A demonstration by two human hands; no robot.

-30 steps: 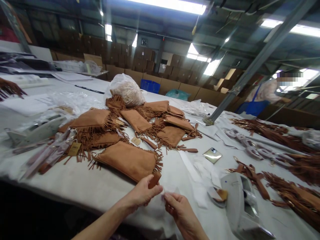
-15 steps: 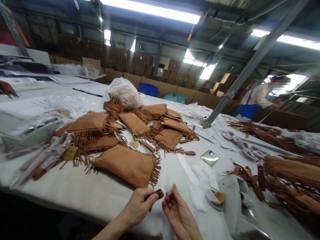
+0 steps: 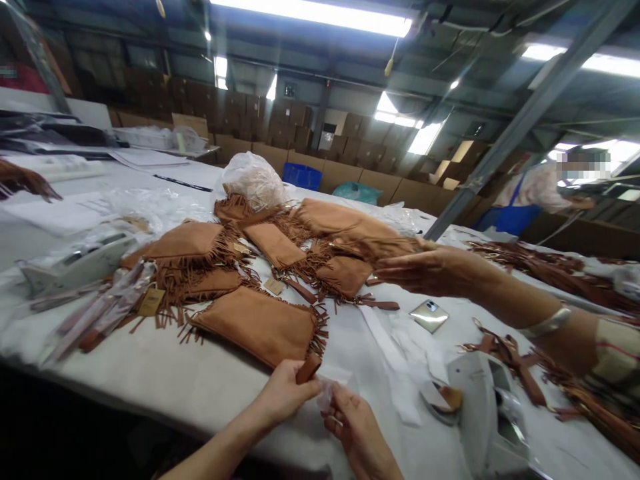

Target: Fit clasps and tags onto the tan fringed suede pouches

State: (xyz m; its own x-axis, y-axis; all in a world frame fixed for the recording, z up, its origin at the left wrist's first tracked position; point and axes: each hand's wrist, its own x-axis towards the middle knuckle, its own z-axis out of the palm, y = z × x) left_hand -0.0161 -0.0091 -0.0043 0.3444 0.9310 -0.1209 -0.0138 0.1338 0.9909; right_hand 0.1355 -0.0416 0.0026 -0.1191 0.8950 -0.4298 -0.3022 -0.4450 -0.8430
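Note:
My left hand (image 3: 283,395) is closed on a brown leather strap (image 3: 308,368), whose folded end sticks up above the fingers. Just to its right, my right hand (image 3: 361,427) pinches a small piece of clear plastic (image 3: 325,396). The plastic lies between the fingertips of both hands; whether the left fingers also grip it I cannot tell. Right behind my hands, a tan fringed pouch (image 3: 260,327) rests flat on the white-covered table (image 3: 165,373). From the right, a co-worker's hand (image 3: 425,269) reaches to another tan fringed pouch (image 3: 350,223) over the pile.
Plastic-wrapped straps (image 3: 113,303) and a tape dispenser (image 3: 75,267) lie on the left. On the right are a phone (image 3: 429,315), a second tape dispenser (image 3: 477,400) and loose brown straps (image 3: 515,360). A stuffed plastic bag (image 3: 253,181) stands behind the pouches. A metal post (image 3: 480,177) rises beyond.
My hands have come together, with the clear plastic now at the left fingertips. A co-worker's arm has entered from the right, and a fringed pouch has moved from there onto the pile.

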